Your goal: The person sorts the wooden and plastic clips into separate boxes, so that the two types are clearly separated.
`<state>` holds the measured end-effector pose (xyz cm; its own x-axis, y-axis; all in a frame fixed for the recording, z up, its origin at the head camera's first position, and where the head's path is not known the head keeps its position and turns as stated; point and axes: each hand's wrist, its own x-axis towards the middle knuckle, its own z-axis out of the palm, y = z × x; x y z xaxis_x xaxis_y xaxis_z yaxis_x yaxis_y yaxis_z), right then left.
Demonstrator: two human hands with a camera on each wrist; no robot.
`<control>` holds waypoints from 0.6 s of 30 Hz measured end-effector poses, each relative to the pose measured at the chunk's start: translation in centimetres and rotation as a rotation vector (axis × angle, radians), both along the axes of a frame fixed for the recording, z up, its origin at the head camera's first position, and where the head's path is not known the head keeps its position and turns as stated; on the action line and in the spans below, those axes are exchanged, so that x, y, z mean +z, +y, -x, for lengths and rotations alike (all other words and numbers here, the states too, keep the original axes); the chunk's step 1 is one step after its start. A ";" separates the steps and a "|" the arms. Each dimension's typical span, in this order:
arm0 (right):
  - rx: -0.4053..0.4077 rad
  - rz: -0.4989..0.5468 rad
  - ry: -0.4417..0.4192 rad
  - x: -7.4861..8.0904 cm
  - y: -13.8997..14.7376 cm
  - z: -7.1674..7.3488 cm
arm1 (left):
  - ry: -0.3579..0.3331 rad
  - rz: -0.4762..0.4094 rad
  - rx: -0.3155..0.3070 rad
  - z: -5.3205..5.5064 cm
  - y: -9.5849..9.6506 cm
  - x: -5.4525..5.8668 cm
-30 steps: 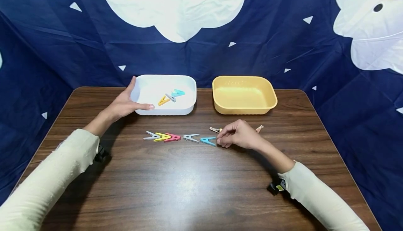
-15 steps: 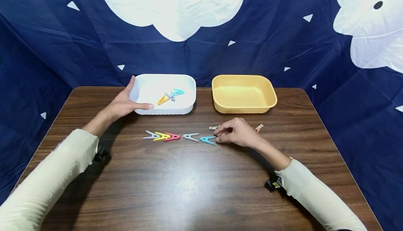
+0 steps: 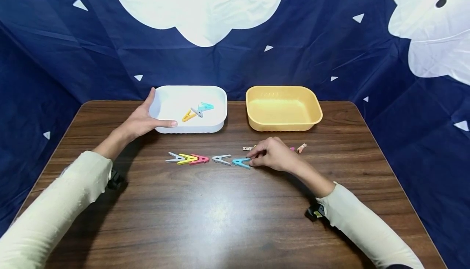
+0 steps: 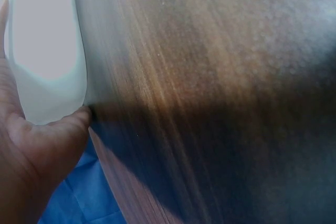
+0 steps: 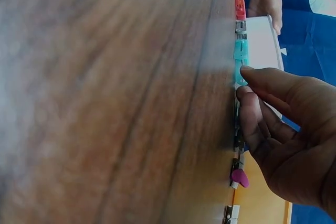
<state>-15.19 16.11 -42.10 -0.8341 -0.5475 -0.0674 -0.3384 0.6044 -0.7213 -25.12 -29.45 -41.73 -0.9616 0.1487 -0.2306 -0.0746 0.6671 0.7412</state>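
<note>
My left hand (image 3: 141, 121) rests against the left end of the white basket (image 3: 191, 128), thumb laid along the front rim, fingers spread up its left side. Inside lie an orange clothespin (image 3: 188, 116), a grey clothespin (image 3: 197, 112) and a teal clothespin (image 3: 206, 106). A blue clothespin (image 3: 240, 162) ends the row on the table, and my right hand (image 3: 273, 155) pinches its right end between thumb and index finger. Left of it are grey (image 3: 221, 159), red (image 3: 200, 159), yellow (image 3: 187, 159) and another grey clothespin (image 3: 175, 157); the last three overlap.
A yellow basket (image 3: 284, 127) stands at the back right of the wooden table (image 3: 165, 212). Behind my right hand are small wooden clips (image 3: 302, 148) (image 5: 231, 213), partly hidden, and a pink heart-shaped piece (image 5: 240, 178). Blue cloth (image 3: 235, 65) hangs behind the table.
The head view has tilted slightly. My right hand's fingers have closed in a little at the blue clothespin's end, and a pink bit shows beyond that hand. The left hand stays put.
</note>
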 end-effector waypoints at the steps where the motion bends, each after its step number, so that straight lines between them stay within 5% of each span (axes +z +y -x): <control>1: 0.003 -0.008 0.009 0.0 -0.1 0.0 | 0.001 0.001 -0.001 0.0 0.0 0.0; 18: 0.001 -0.032 0.001 0.1 -0.4 0.1 | 0.010 0.017 -0.008 -0.2 0.0 0.1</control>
<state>-15.32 15.75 -41.98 -0.8336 -0.5459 -0.0841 -0.3397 0.6268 -0.7012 -24.97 -29.45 -41.63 -0.9626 0.1526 -0.2239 -0.0621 0.6802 0.7304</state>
